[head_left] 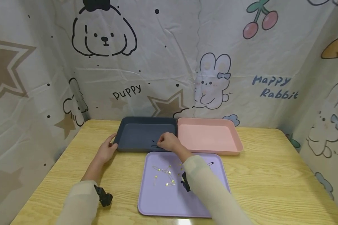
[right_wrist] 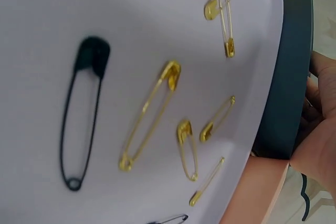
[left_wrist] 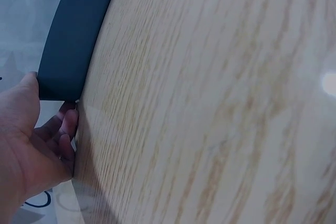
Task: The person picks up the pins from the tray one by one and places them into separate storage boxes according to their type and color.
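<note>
My left hand grips the left side of the dark blue tray, thumb at the rim; in the left wrist view its fingers curl by the tray's corner. Over that tray's front right part, my right hand has its fingertips drawn together at a black safety pin. A second small dark piece lies just behind that pin. Most of the right fingers are hidden behind the tray wall in the right wrist view. Below, a lilac tray carries several gold safety pins and a large black safety pin.
A pink tray stands right of the dark blue one, side by side with it. Another dark pin lies at the lilac tray's back right. Wooden table surrounds the trays, and a printed curtain hangs behind.
</note>
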Motion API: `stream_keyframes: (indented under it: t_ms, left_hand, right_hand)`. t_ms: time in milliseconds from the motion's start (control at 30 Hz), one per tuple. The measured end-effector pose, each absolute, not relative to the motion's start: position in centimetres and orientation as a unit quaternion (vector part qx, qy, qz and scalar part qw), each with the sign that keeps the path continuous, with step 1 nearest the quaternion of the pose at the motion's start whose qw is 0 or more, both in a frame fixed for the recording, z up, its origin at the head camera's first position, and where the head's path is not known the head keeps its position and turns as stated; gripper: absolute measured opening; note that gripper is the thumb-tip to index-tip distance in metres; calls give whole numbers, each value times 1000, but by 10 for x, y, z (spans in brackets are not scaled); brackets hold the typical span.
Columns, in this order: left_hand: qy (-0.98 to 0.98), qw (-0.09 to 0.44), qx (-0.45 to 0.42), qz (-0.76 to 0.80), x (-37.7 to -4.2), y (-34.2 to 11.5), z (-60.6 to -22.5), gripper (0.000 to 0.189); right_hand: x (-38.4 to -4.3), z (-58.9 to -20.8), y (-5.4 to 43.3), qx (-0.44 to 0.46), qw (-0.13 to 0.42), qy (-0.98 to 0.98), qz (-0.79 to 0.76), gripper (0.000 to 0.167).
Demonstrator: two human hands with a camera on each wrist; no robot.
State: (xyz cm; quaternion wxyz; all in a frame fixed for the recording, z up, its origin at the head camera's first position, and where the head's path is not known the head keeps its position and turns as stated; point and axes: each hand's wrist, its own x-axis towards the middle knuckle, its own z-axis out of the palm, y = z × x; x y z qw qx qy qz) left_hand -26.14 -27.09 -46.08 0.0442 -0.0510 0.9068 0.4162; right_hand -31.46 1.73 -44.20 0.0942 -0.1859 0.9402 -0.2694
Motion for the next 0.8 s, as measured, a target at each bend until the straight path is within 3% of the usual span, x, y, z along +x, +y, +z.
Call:
stream_keyframes:
  t_ms: [567, 800]
  left_hand:
    - [905, 47, -52, 420, -261, -272, -462, 56]
    - [902, 49, -50, 426, -261, -271, -462, 57]
  right_hand:
    - [-309, -425, 33, -220, 57, 925, -304, 15]
    - [-301, -413, 50, -230, 68, 922, -305, 16]
